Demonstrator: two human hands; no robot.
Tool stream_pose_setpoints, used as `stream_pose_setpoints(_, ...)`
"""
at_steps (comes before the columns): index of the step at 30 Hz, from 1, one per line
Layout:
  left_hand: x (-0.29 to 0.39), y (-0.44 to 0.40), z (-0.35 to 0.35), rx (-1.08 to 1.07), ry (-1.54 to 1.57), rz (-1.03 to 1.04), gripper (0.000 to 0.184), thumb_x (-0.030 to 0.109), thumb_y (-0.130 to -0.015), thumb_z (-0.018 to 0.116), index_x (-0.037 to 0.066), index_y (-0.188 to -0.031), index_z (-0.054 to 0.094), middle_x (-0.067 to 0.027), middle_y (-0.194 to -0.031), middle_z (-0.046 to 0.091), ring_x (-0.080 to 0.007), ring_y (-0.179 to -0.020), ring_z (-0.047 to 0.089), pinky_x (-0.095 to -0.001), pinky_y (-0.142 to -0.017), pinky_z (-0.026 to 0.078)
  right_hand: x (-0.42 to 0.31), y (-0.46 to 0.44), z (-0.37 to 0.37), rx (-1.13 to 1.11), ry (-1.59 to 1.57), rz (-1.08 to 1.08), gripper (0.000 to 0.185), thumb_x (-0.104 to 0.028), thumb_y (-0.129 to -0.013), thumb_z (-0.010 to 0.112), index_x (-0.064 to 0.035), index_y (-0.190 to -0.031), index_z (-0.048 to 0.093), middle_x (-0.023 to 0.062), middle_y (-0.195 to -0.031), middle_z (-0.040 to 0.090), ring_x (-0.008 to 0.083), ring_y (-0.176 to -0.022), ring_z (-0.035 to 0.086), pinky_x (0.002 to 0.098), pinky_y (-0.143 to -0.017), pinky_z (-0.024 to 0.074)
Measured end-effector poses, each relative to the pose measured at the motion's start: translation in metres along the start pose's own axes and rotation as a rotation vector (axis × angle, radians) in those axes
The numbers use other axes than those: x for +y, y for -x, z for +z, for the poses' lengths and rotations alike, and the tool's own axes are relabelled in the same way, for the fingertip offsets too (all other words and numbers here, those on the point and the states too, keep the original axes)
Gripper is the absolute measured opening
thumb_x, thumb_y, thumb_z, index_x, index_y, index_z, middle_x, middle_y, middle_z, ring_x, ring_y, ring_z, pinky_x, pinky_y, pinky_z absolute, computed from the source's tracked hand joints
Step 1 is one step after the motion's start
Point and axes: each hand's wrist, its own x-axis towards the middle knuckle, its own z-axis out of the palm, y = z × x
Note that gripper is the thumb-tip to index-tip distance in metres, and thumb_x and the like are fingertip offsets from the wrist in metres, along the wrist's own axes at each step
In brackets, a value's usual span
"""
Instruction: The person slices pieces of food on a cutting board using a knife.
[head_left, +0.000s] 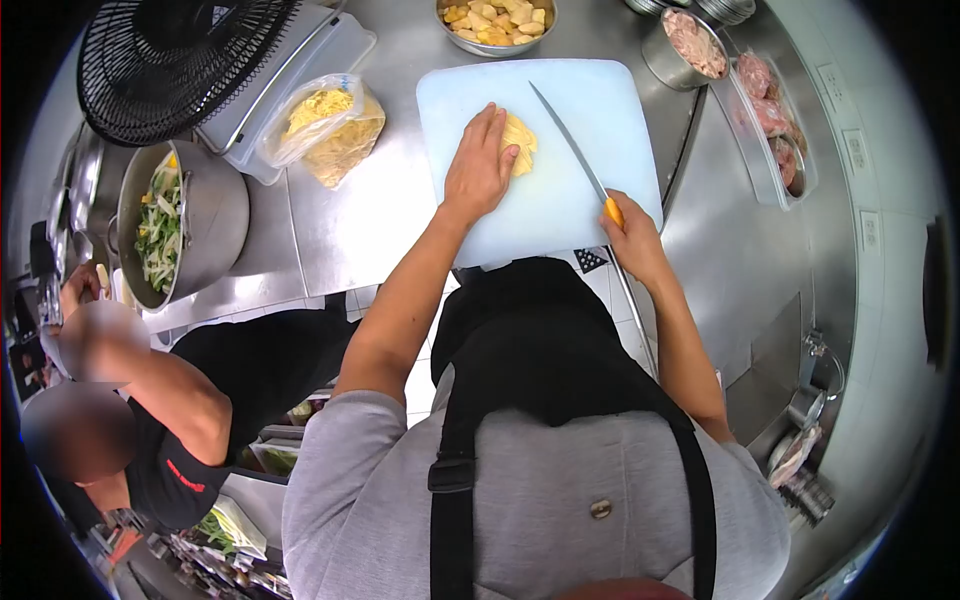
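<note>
On the white cutting board (470, 95) lies a small pile of pale yellow, thinly cut food (521, 146); I cannot tell what food it is. My left hand (480, 165) rests over the pile's left side with its fingers stretched out and its thumb touching the food. My right hand (632, 237) is closed around the yellow handle of a long kitchen knife (572, 145). The blade slants across the board to the right of the pile, apart from it, its tip toward the far edge.
Beyond the board stands a bowl of yellow chunks (497, 45). A bag of yellow shreds (335, 130) and a large pot of chopped greens (215, 210) are at left. Right are a pot of raw meat (688, 55) and a meat tub (790, 195). A co-worker (190, 420) works at left.
</note>
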Motion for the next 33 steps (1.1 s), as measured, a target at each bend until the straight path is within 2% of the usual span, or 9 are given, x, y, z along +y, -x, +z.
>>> stream_pose_setpoints(4,0.003,0.003,0.001,0.122,-0.065,0.016,0.063,0.026,-0.11,0.055,-0.008,-0.161,0.039,-0.0278,-0.17,0.036,-0.0444,-0.157,0.035,-0.05,-0.131,0.028,-0.015,-0.038,0.002,-0.075,0.047,-0.111,0.044,-0.015,-0.102,0.067,-0.0042,-0.145,0.061,0.0263,-0.117,0.067,0.0464,-0.11,0.066,0.0492,-0.098,0.0525)
stream_pose_setpoints(7,0.021,0.011,-0.001,0.11,-0.21,-0.016,0.065,0.025,-0.11,0.056,-0.008,-0.162,0.036,-0.0291,-0.171,0.033,-0.0463,-0.159,0.031,-0.0519,-0.132,0.026,-0.029,-0.056,-0.006,-0.165,0.052,-0.129,0.042,-0.015,-0.102,0.067,-0.005,-0.143,0.061,0.0256,-0.116,0.067,0.0465,-0.11,0.066,0.0515,-0.097,0.0527)
stream_pose_setpoints(10,0.021,0.029,-0.004,0.233,-0.189,-0.133,0.069,0.025,-0.109,0.059,-0.008,-0.164,0.033,-0.0289,-0.174,0.028,-0.0483,-0.161,0.026,-0.055,-0.132,0.022,-0.02,-0.072,-0.005,-0.18,0.037,-0.176,0.041,-0.015,-0.103,0.067,-0.0049,-0.142,0.062,0.0261,-0.115,0.07,0.0459,-0.109,0.067,0.0526,-0.095,0.0529)
stream_pose_setpoints(13,0.036,0.034,-0.002,0.134,-0.27,-0.193,0.075,0.028,-0.107,0.062,-0.005,-0.167,0.031,-0.0292,-0.176,0.023,-0.0482,-0.163,0.022,-0.0593,-0.132,0.019,-0.013,-0.086,-0.005,-0.222,0.001,-0.228,0.039,-0.017,-0.103,0.067,-0.005,-0.14,0.062,0.0261,-0.112,0.073,0.0451,-0.108,0.069,0.0536,-0.094,0.0532)
stream_pose_setpoints(18,0.043,0.033,0.014,-0.174,-0.509,-0.164,0.086,0.047,-0.109,0.057,0.004,-0.173,0.019,-0.018,-0.181,0.015,-0.0368,-0.167,0.015,-0.0604,-0.133,0.013,-0.011,-0.099,-0.011,-0.266,0.069,-0.284,0.038,-0.019,-0.104,0.066,-0.0043,-0.139,0.061,0.026,-0.111,0.075,0.046,-0.106,0.07,0.0549,-0.092,0.0534)
stream_pose_setpoints(22,0.05,0.028,0.0,-0.297,-0.512,-0.221,0.083,0.045,-0.109,0.055,0.003,-0.172,0.021,-0.018,-0.181,0.015,-0.0375,-0.167,0.016,-0.0612,-0.133,0.013,-0.015,-0.109,-0.017,-0.29,0.093,-0.254,0.036,-0.019,-0.104,0.067,-0.0037,-0.136,0.061,0.0274,-0.109,0.075,0.0472,-0.104,0.07,0.0558,-0.091,0.0538)
stream_pose_setpoints(26,0.051,0.004,0.009,0.028,-0.438,-0.138,0.077,0.043,-0.111,0.052,0.002,-0.171,0.026,-0.0172,-0.18,0.02,-0.0389,-0.166,0.019,-0.0618,-0.132,0.015,-0.002,-0.105,-0.011,-0.285,0.099,-0.271,0.036,-0.021,-0.103,0.067,-0.0038,-0.134,0.061,0.0283,-0.107,0.075,0.0477,-0.103,0.071,0.0565,-0.09,0.0539)
stream_pose_setpoints(29,0.036,0.002,0.029,-0.146,-0.564,-0.198,0.076,0.042,-0.112,0.051,0.001,-0.17,0.026,-0.018,-0.18,0.02,-0.0378,-0.166,0.019,-0.0604,-0.133,0.015,-0.017,-0.103,-0.022,-0.241,0.109,-0.27,0.035,-0.02,-0.104,0.066,-0.0011,-0.133,0.06,0.0283,-0.107,0.075,0.0482,-0.104,0.071,0.0573,-0.091,0.0535)
stream_pose_setpoints(33,0.028,-0.003,0.016,-0.1,-0.336,-0.214,0.068,0.042,-0.112,0.052,0.001,-0.165,0.041,-0.0213,-0.174,0.034,-0.0397,-0.161,0.031,-0.0556,-0.132,0.021,-0.008,-0.106,-0.011,-0.295,0.184,-0.265,0.033,-0.02,-0.107,0.062,0.0034,-0.13,0.056,0.0286,-0.105,0.075,0.0484,-0.102,0.071,0.0578,-0.09,0.0534)
